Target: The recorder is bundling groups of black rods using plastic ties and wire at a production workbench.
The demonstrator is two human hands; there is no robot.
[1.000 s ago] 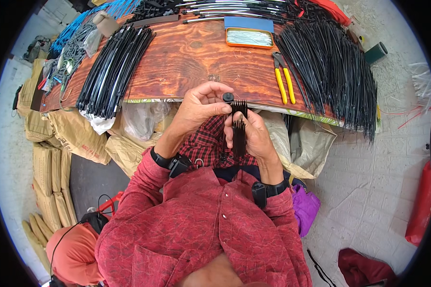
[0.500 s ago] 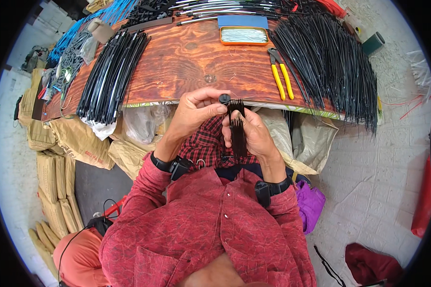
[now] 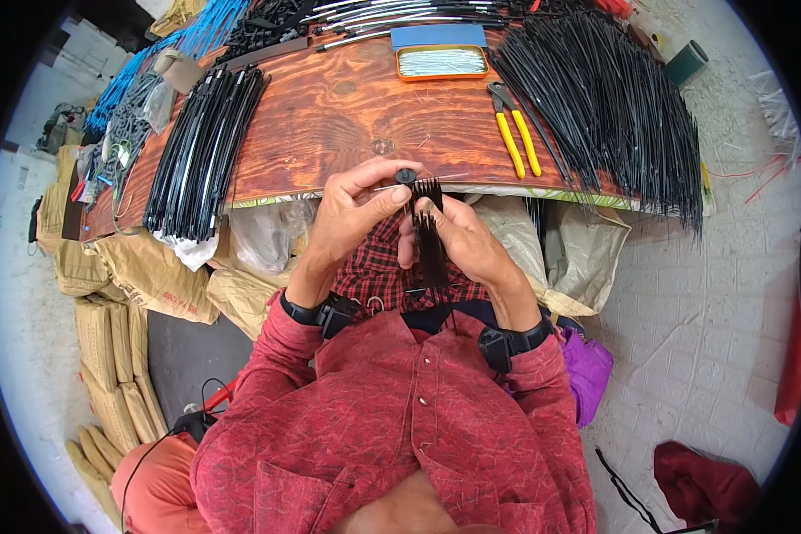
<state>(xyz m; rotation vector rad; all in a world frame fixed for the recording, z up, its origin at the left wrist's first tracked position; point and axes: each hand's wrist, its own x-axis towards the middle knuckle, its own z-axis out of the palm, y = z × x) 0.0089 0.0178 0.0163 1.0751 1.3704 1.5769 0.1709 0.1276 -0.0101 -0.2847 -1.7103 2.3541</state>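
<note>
View has drifted: table point(image 3: 320, 116), pliers point(image 3: 515, 133) and tin point(image 3: 443, 77) sit higher and further left in frame than a second ago; both grips look unchanged. From my end, left hand point(image 3: 351, 206) has thumb and fingers pinched on a black knob point(image 3: 406, 176). Right hand point(image 3: 473, 245) is closed around the black bunch point(image 3: 430, 245), thumb across it, upper tips poking free, rest hanging down. I read that grip as keeping the tips loose and reachable, the pinch as fine control. Knob is just beside the tips; can't tell if touching. Pliers lie handles toward the hands, I'd guess for quick grabbing. Tin presumably keeps its wires point(image 3: 441, 61) together.
</note>
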